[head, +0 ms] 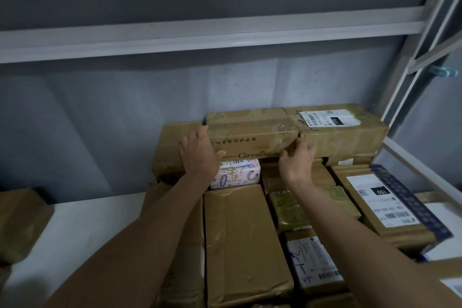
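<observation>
A brown cardboard box [252, 132] printed "GIFFARINE" lies on top of a stack of parcels at the back of a shelf. My left hand [198, 155] lies against its left end, fingers straight up the end face and thumb along the lower front edge. My right hand [297, 162] touches the box's lower right front corner with loosely bent fingers. Right beside that corner lies a second brown box [345, 132] with a white shipping label.
Under the top box sits a small white patterned box [237, 175]. Several brown parcels fill the white shelf board [75, 227], among them a large one [242, 240] and one labelled 150 [382, 202]. Another box [20, 222] stands far left. A metal beam [200, 35] runs overhead.
</observation>
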Tool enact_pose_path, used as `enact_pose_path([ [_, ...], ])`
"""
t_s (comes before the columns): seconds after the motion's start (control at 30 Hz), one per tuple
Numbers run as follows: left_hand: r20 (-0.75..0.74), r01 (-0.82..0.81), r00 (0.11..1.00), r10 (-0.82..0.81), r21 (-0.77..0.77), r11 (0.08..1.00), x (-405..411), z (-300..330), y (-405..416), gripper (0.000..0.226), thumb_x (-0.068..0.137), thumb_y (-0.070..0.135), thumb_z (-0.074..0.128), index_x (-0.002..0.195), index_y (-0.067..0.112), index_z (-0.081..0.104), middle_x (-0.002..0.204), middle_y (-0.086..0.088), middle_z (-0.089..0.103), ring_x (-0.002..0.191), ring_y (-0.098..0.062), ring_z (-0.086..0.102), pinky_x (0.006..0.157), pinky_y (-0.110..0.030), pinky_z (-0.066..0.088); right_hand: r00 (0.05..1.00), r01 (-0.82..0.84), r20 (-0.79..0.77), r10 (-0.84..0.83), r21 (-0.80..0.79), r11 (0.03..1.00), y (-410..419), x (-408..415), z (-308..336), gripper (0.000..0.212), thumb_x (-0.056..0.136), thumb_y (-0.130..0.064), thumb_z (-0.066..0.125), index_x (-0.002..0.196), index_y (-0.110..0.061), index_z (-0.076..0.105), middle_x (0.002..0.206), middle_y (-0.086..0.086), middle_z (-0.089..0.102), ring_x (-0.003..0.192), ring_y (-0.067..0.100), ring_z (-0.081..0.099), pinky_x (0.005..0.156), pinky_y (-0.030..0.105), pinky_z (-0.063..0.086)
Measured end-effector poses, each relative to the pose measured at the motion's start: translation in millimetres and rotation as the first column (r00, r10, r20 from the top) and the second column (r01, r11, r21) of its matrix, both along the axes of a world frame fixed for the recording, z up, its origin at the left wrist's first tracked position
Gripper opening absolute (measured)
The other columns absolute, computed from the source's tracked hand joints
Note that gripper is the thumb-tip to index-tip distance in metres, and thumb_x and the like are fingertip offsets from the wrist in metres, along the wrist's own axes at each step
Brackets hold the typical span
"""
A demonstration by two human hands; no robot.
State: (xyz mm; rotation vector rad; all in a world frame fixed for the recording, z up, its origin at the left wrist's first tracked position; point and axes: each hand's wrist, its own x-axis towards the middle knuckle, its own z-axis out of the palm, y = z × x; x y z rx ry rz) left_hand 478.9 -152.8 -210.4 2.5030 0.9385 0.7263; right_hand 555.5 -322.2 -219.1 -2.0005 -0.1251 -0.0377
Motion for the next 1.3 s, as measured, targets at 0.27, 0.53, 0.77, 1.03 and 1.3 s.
enact_pose_path([
  [0.27,-0.032,0.040,0.999,-0.040,0.008,0.999,-12.6,13.4,-6.5,0.080,0.079,0.034,0.075,0.143,0.012,0.033,0.136,-0.008,0.048,0.128,-0.029,0.037,0.109,-0.042,0.030,0.990,0.018,0.139,0.010,-0.202,0.979,-6.8,-20.8,13.4,0.034,0.088,-0.003,0.057,0.117,0.004,0.041,0.129,0.022,0.036,0.123,0.035,0.034,0.105,0.035,0.025],
  [0.53,-0.165,0.098,0.984,-0.059,0.238,0.966,-71.3,30.8,-8.4,0.049,0.088,0.025,0.060,0.135,0.020,0.046,0.134,-0.004,0.048,0.124,-0.024,0.039,0.104,-0.036,0.031,0.859,-0.160,0.270,0.435,-0.667,0.728,1.3,-70.0,40.3,0.050,0.091,-0.023,0.057,0.138,-0.014,0.040,0.143,0.015,0.030,0.132,0.034,0.025,0.111,0.043,0.027],
  [0.77,-0.230,0.189,0.965,-0.125,0.279,0.941,-144.6,35.9,18.1,0.051,0.091,0.019,0.056,0.141,0.022,0.045,0.145,-0.003,0.044,0.135,-0.025,0.033,0.114,-0.037,0.021,0.784,-0.295,0.151,0.602,-0.762,0.576,29.7,-118.2,59.9,0.075,0.091,-0.027,0.059,0.151,-0.027,0.015,0.160,0.007,0.006,0.146,0.036,0.000,0.118,0.056,0.006],
  [1.03,-0.240,0.060,0.970,0.018,0.315,0.947,-247.0,46.1,52.2,0.040,0.082,0.014,0.060,0.122,0.011,0.063,0.121,-0.013,0.063,0.113,-0.033,0.058,0.100,-0.040,0.044,0.659,-0.416,0.157,0.735,-0.738,0.531,91.7,-184.0,73.5,0.083,0.091,-0.037,0.057,0.152,-0.034,-0.001,0.160,0.008,0.007,0.146,0.035,0.003,0.116,0.054,0.011],
  [1.3,-0.241,-0.133,0.950,0.201,0.270,0.954,-350.0,38.4,79.4,0.047,0.091,0.027,0.056,0.136,0.018,0.047,0.142,-0.002,0.045,0.133,-0.021,0.037,0.110,-0.028,0.023,0.512,-0.551,0.126,0.849,-0.710,0.438,153.3,-261.6,73.3,0.088,0.091,-0.040,0.056,0.151,-0.034,-0.008,0.159,0.005,0.003,0.145,0.033,0.001,0.115,0.054,0.012],
])
